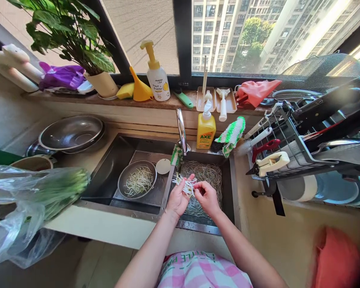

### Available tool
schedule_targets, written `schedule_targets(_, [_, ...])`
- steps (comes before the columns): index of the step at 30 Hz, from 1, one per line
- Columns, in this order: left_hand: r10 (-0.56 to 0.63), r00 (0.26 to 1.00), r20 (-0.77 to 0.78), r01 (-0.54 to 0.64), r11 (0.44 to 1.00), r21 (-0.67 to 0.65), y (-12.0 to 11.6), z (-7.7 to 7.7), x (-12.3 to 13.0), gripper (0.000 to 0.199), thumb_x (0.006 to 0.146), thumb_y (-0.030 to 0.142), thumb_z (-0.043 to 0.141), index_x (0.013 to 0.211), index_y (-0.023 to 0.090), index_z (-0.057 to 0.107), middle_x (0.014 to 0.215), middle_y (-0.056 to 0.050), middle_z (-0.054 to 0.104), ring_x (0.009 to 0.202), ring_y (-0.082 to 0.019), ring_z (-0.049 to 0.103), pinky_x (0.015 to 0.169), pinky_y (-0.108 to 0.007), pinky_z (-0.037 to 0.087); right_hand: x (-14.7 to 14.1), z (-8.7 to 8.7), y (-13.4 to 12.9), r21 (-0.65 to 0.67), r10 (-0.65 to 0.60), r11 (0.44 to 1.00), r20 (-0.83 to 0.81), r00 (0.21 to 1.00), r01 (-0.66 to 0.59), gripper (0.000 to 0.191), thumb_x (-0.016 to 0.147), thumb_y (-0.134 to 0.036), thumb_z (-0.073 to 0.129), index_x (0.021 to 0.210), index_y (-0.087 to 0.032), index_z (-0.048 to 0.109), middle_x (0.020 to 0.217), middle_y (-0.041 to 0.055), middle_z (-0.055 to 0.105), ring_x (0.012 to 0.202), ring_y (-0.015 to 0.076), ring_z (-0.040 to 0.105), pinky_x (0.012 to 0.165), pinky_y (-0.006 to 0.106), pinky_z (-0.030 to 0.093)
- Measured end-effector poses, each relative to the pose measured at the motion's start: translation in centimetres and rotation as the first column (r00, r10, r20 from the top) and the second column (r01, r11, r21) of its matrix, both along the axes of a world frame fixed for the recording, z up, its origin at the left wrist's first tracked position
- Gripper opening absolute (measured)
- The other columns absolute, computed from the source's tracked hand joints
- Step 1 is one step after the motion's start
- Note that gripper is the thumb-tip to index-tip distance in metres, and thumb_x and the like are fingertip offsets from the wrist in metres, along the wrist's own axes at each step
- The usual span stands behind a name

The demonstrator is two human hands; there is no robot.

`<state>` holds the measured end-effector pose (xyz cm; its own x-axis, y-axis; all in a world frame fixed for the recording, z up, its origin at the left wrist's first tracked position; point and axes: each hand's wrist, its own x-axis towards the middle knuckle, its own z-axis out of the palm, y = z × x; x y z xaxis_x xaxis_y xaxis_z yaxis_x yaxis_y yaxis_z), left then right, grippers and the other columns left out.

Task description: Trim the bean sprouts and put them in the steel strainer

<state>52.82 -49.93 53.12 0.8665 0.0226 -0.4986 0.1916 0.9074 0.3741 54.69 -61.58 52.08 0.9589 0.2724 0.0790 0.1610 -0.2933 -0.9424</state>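
Above the right sink basin (231, 200), my left hand (178, 197) is closed around a small bunch of bean sprouts (184, 187), palm turned up. My right hand (207, 197) pinches at the right end of that bunch, thumb and fingertips together; whether a single sprout is between them is too small to tell. Below both hands, more sprouts (208, 170) lie in water in the basin. In the left basin, a round metal dish (120, 188) holds a pile of pale sprouts (139, 180), beside a small white round lid (163, 166).
A faucet (181, 130) rises behind the basins, with a yellow detergent bottle (206, 132) beside it. At right stands a wire rack (300, 148) with knives and utensils. Pans (72, 134) and a plastic bag of greens (57, 188) sit at left. A potted plant (100, 82) stands on the sill.
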Motion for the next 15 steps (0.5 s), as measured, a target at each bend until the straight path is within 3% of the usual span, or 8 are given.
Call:
schedule_targets(10, [0.011,0.999,-0.039,-0.011,1.0,0.014,1.0,-0.9,-0.9,0.009,0.076,0.019,0.054,0.078,0.012,0.059,0.108,-0.012,0.06,0.093,-0.019,0.058,0.091,-0.035,0.037,-0.4,-0.6,0.3,-0.123,0.155,0.982,0.071,0.985,-0.145,0.011,0.074,-0.017,0.046,0.077,-0.019,0.056,0.071,0.0016,0.053,0.063,0.0122,0.048,0.057,0.023,0.038])
schedule_targets(15, [0.029,0.999,-0.04,-0.023,0.988,0.154,1.8,-1.4,-1.3,0.01,0.074,0.02,0.056,0.081,0.013,0.058,0.101,-0.01,0.063,0.093,-0.019,0.058,0.091,-0.034,0.036,-1.2,-1.2,2.0,-0.093,0.125,0.988,0.015,0.992,-0.123,0.009,0.072,-0.016,0.046,0.073,-0.018,0.055,0.067,0.0,0.052,0.059,0.0111,0.046,0.055,0.021,0.037])
